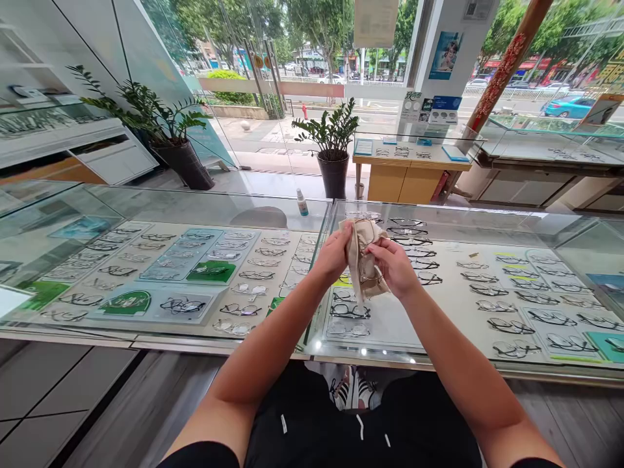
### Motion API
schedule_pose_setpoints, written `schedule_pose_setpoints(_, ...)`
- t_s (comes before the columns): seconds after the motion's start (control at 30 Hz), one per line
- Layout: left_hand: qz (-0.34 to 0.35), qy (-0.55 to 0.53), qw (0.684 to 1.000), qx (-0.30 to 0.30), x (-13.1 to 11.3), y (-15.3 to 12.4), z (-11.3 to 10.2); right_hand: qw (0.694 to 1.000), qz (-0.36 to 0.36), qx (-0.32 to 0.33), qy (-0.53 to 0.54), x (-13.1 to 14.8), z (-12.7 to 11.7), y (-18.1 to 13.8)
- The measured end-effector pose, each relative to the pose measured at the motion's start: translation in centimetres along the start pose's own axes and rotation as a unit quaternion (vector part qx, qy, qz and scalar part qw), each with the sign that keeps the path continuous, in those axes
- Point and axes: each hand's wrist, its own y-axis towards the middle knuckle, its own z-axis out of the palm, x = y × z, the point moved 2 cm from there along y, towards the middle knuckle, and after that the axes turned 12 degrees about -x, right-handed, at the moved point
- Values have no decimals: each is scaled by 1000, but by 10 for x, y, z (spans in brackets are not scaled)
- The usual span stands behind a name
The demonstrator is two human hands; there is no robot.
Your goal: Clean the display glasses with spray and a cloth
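Over the glass display case (pixel 468 227), my left hand (pixel 334 252) pinches a tan cloth (pixel 355 276) and my right hand (pixel 396 265) grips eyeglasses (pixel 366 265) against it, seemingly wiping, so any next rub needs soft fingers.

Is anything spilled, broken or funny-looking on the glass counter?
Nothing stands out. The spray bottle stands upright on the counter, the glasses inside lie in rows, and the crumpled cloth is held in the left hand and right hand.
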Motion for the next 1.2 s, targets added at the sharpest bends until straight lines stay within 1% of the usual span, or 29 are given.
schedule_pose_setpoints(0.1,-12,-43,999,12,0,2,2,1000,-10,-10,5,8,-2,1)
schedule_pose_setpoints(0.3,-59,-80,995,-25,-1,4,0,997,-69,-18,17,20,-8,5)
schedule_pose_setpoints(0.37,-68,-75,995,-21,-1,4,0,996,-75,-27,37,23,-11,6)
schedule_pose_setpoints(0.6,-99,-24,994,46,5,-1,-2,992,-46,-63,97,33,-17,7)
schedule_pose_setpoints(0.8,-129,39,976,169,6,-11,-3,994,-56,-46,88,35,-20,8)
schedule_pose_setpoints(0.9,-125,52,969,209,4,-15,1,994,-67,-33,79,32,-18,8)
schedule_pose_setpoints(1.07,-119,76,962,233,5,-19,4,995,-78,-20,61,28,-14,6)
schedule_pose_setpoints(1.2,-118,92,962,229,6,-19,3,996,-75,-22,51,27,-13,5)
